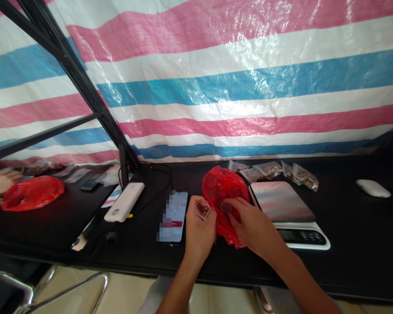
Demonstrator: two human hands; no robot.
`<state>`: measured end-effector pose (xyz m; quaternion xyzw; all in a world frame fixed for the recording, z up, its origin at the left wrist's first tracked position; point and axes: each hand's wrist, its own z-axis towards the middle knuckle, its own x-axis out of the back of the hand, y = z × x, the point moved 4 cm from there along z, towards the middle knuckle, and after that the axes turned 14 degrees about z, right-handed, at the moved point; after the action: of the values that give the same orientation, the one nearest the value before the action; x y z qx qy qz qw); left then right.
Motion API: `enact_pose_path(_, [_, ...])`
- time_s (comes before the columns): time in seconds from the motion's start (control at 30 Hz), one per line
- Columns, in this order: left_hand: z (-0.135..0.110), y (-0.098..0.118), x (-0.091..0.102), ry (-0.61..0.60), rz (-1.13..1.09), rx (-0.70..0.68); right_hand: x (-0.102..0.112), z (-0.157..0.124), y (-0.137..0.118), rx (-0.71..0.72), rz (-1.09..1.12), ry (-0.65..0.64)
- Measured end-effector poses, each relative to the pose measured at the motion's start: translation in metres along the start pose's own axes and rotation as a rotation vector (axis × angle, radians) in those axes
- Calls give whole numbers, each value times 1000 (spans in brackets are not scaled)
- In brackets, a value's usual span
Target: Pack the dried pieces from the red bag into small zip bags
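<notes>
My left hand [199, 231] is closed around a small clear plastic pouch [202, 209] with brown pieces inside, held mouth-up over the black table [363, 261]. My right hand [249, 224] reaches into a red plastic bag [221, 187] that lies just behind it, fingers pinched on a small dark brown piece [225, 206] at the bag's opening. Both hands sit close together, left of a digital kitchen scale [283, 203] with a shiny plate.
Several filled clear pouches [271, 171] lie behind the scale. A phone [174, 216] and a white power bank [124, 202] with cables lie to the left. A white mouse [373, 188] is far right. Another person's hand [0, 181] and red bag [32, 192] are far left, beyond a black frame post [122, 168].
</notes>
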<state>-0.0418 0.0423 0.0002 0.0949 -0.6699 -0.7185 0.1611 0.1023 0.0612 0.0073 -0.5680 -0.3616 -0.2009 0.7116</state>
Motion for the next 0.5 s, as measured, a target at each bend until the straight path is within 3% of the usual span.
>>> enact_pose_path(0.27, [2, 1, 4, 26, 19, -59, 1, 3, 9, 14, 303, 131])
enact_pose_path(0.5, [6, -10, 3, -23, 95, -72, 16, 4, 5, 55, 458, 228])
